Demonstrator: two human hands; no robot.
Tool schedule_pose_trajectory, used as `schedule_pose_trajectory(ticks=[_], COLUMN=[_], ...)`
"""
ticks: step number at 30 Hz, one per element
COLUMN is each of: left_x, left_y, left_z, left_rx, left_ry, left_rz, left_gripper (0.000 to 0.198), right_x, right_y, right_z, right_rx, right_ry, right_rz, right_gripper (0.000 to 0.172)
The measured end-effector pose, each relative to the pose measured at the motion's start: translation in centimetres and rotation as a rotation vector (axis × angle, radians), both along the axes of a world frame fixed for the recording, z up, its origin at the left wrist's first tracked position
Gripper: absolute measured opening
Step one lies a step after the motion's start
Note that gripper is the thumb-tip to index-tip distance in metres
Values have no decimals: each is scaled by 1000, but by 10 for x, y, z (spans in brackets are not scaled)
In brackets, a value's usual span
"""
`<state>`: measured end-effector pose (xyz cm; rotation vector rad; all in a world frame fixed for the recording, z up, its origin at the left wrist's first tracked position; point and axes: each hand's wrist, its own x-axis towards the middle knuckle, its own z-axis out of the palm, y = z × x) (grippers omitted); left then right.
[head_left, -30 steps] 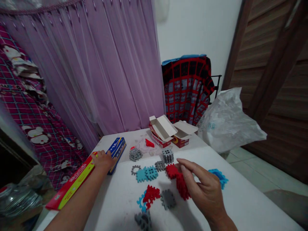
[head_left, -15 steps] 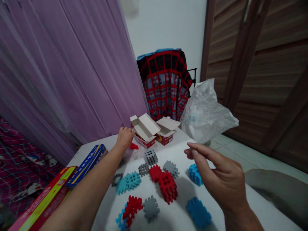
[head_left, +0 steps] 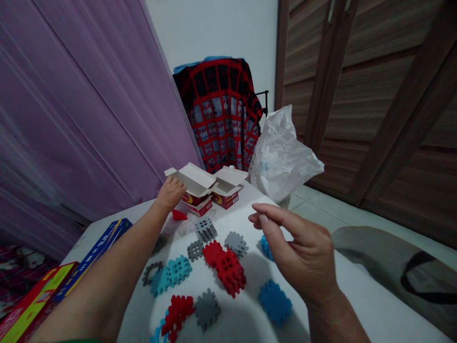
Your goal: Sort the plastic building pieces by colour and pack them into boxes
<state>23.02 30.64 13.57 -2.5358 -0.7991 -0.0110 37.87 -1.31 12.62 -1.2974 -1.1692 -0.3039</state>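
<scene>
My left hand is closed on the left end of an open cardboard box, white inside and red outside. That box sits raised and tilted over a lower red box. Over the table's right side hovers my right hand, thumb and fingertips drawn together, with nothing visible in them. Beneath and beside it are a blue notched plastic tile piece and another blue piece, partly hidden. Red stacked tiles, grey tiles and turquoise tiles lie between my arms.
Another open red box stands just right of the held one. A blue box and a red-yellow box line the left edge. A red piece lies near clear plastic. Beyond the table is a white plastic bag.
My view has turned right, so everything appears shifted left. My left hand has taken hold of the open box and lifted it, uncovering the lower box. My right hand keeps its pose.
</scene>
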Motion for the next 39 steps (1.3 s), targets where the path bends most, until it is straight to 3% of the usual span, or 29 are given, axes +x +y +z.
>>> schedule_pose_trajectory(ticks=[3,6,11,14,16,19,25,30,34,39], left_x=[-7,-22,-75,-112,-133,-156,-172,-179,-209,-264], left_y=[-6,-28,-102,-155,-185,-216,-240,-263,-291,-307], left_z=[21,41,66,67,60,36,-15,-17,-15,-45], left_rx=[54,104,69,-20,-115,-224,-321,-349,-355,-155], left_ry=[18,42,103,180,177,166,51,-68,-290,-747], left_rz=[32,91,367,507,613,784,879,920,911,878], left_gripper=[34,29,35,37,34,30,33,41,44,46], right_x=[0,2,2,-1,-4,-8,-5,1,-6,-21], right_y=[1,1,-5,-8,-9,-11,-24,-39,-50,-50], right_z=[1,1,3,3,3,5,10,9,12,11], right_rx=[-1,16,53,72,72,79,92,82,78,57], right_ry=[-6,9,43,78,85,61,35,89,87,-23], right_rz=[18,21,41,50,68,104,83,-1,17,63], right_gripper=[22,22,21,20,20,20,19,22,23,20])
